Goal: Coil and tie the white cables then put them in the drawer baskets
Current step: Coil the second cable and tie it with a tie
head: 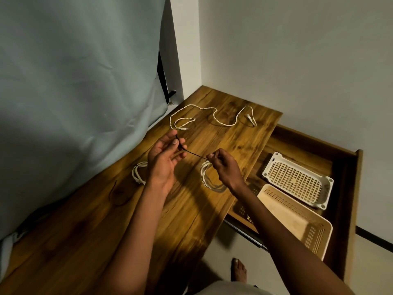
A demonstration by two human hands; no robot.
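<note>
My right hand [225,167] pinches the top of a coiled white cable [207,177] that hangs onto the wooden table, along with one end of a thin black tie [196,156]. My left hand [164,158] grips the other end of that tie, which is stretched between both hands. A second coiled white cable [138,172] lies on the table just left of my left wrist. A loose uncoiled white cable [214,117] sprawls across the far end of the table. In the open drawer sit a white basket [297,180] and a beige basket [297,220].
The wooden table [106,231] runs along a grey-green curtain [74,92] on the left. The open drawer [344,188] juts out at the right beside the wall. A thin dark tie [119,194] lies on the table near left. My bare foot [239,270] stands on the floor below.
</note>
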